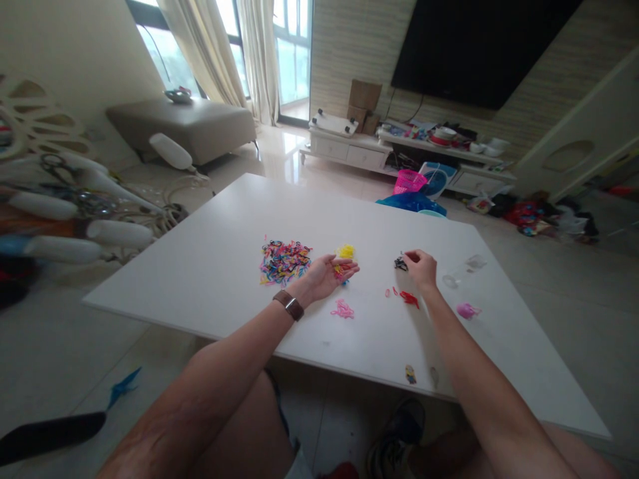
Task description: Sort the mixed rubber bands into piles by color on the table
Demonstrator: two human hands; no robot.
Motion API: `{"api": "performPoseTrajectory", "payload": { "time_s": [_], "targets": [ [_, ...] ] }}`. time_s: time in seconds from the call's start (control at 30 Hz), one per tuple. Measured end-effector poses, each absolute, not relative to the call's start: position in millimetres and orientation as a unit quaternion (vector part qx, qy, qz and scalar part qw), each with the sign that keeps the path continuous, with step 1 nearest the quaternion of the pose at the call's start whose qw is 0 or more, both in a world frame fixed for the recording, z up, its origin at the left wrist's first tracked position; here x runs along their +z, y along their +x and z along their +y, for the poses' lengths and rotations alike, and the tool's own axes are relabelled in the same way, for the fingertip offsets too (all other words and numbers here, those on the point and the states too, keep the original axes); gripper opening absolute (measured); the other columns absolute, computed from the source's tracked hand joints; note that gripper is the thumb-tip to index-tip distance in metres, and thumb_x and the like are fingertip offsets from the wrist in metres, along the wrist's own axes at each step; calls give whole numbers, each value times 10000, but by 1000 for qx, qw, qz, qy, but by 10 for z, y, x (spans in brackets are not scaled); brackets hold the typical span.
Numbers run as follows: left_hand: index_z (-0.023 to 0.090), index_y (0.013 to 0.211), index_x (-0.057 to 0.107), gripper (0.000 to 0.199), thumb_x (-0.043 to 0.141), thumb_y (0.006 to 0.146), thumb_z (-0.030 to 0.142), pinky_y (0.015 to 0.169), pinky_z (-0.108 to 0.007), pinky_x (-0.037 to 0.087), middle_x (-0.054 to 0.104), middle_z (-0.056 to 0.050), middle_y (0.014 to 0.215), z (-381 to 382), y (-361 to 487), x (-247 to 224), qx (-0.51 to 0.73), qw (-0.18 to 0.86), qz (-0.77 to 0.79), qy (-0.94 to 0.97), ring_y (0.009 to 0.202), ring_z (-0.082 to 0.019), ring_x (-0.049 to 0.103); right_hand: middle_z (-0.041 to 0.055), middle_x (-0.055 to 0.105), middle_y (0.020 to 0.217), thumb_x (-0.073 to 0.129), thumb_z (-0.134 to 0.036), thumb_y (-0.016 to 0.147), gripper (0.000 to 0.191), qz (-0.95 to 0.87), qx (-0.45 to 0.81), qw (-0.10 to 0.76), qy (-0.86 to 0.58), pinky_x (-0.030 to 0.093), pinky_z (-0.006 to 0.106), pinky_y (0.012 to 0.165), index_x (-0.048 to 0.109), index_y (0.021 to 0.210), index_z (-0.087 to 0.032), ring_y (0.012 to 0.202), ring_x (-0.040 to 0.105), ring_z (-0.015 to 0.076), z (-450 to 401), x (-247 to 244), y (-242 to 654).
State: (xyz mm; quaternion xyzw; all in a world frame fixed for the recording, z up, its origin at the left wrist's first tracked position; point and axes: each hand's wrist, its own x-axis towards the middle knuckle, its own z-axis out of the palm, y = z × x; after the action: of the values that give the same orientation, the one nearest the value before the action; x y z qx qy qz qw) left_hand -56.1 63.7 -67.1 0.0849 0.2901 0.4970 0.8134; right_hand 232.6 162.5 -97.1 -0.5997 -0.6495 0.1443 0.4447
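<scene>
My left hand (327,276) is palm up over the middle of the white table (224,219), fingers spread, with a few small colored bands lying in the palm. To its left is a mixed multicolored pile of bands (284,263). A yellow pile (346,251) lies just beyond its fingers, and a pink pile (343,309) sits nearer me. My right hand (420,266) is pinched at a small black pile (400,263); what its fingertips hold is too small to make out. Below it lie red bands (409,299).
At the table's right are a pink object (468,311) and clear plastic pieces (475,263). A small figure sticker (410,374) lies near the front edge. Beyond the table stand a pink basket (410,181) and a low cabinet (344,150).
</scene>
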Motion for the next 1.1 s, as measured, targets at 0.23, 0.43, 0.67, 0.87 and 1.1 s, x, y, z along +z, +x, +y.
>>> {"api": "performPoseTrajectory", "payload": {
  "time_s": [0.23,0.43,0.67,0.87,1.1],
  "targets": [
    [-27,984,690,440,367,978,271,900,-319,547,707,-268,1024,623,-553,-700,481,822,281,118,972,-262,709,53,689,772,679,-301,820,125,-742,171,387,-520,451,309,668,707,790,-184,663,570,160,1308,-741,1738],
    [-12,970,702,466,330,998,267,790,-282,530,713,-183,844,621,-548,-697,487,821,271,129,749,-183,659,25,652,761,694,-209,823,85,-839,230,293,-396,422,258,632,734,757,-175,651,565,123,945,-514,1079],
    [-21,1043,693,491,306,1004,279,696,-269,483,710,-171,822,617,-495,-700,481,817,278,152,685,-182,621,20,645,744,725,-137,737,49,-838,237,249,-425,413,263,648,712,695,-157,674,569,132,942,-571,907],
    [13,1003,687,430,318,1000,234,707,-273,495,701,-145,780,615,-455,-693,496,811,286,122,679,-179,628,20,682,700,676,-135,719,67,-804,270,298,-439,438,272,654,694,663,-168,657,597,143,929,-574,829],
    [34,906,665,373,359,983,233,826,-326,559,679,-158,742,626,-488,-702,525,800,284,66,725,-207,684,17,688,665,721,-349,705,181,-626,450,444,-456,465,278,607,711,728,-170,629,604,155,1108,-635,859]
  ]
}}
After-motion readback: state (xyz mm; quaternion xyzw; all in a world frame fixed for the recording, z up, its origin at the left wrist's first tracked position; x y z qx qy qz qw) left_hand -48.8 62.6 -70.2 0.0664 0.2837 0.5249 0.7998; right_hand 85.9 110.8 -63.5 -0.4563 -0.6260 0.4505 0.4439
